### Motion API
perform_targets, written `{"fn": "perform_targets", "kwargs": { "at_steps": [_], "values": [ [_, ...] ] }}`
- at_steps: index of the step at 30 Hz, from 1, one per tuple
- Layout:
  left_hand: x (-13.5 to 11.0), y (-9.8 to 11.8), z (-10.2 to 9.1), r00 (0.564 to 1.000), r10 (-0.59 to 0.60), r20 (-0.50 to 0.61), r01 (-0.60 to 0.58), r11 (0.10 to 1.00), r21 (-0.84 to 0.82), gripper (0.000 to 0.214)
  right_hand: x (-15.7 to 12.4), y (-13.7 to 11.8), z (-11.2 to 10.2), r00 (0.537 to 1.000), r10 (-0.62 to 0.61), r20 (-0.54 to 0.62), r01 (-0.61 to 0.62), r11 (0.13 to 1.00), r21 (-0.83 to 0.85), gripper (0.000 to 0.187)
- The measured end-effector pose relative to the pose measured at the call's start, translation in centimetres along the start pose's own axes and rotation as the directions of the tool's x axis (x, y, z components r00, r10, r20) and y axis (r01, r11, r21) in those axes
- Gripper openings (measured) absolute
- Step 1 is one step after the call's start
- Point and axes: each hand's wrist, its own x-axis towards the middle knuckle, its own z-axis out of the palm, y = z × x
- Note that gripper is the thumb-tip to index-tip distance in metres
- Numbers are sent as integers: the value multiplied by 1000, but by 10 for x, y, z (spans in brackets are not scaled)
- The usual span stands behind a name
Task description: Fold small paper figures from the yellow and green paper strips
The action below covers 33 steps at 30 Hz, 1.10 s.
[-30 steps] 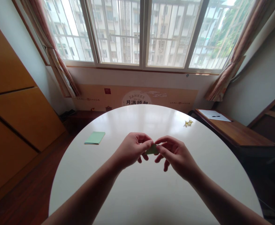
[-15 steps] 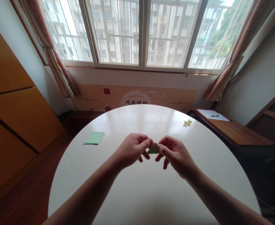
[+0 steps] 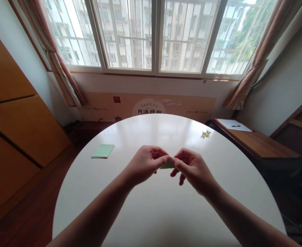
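A small folded piece of green paper [image 3: 167, 165] is held up above the white table, mostly covered by my fingers. My left hand [image 3: 149, 163] pinches its upper edge, the thumb lying along the top. From the other side my right hand [image 3: 188, 164] grips the paper's right corner between thumb and index finger, its lower fingers hanging loose. The two thumb tips nearly meet. What the fingers behind the paper do is hidden.
A stack of light green paper squares [image 3: 103, 151] lies on the round white table [image 3: 151, 212] at the left. Small yellowish folded pieces [image 3: 206, 134] sit near the far right edge. Beyond it, a wooden desk [image 3: 266, 145] carries a white sheet [image 3: 232, 125].
My left thumb has slid right along the paper's top edge toward my right thumb, covering the peak that showed before. My right hand has hardly moved.
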Motion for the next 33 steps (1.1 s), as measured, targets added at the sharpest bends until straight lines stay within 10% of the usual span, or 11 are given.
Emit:
{"fn": "perform_targets", "kwargs": {
  "at_steps": [17, 33],
  "values": [
    [-8, 4, 12, 992, 125, -20, -119, 972, 201, 16, 2, 2, 0, 998, 36, 50, -32, 996, -81, 4],
    [-5, 2, 8, 997, 47, 59, -50, 998, 45, 14, 3, -12, -16, 926, 251, 282, -202, 960, -191, 5]
  ]
}}
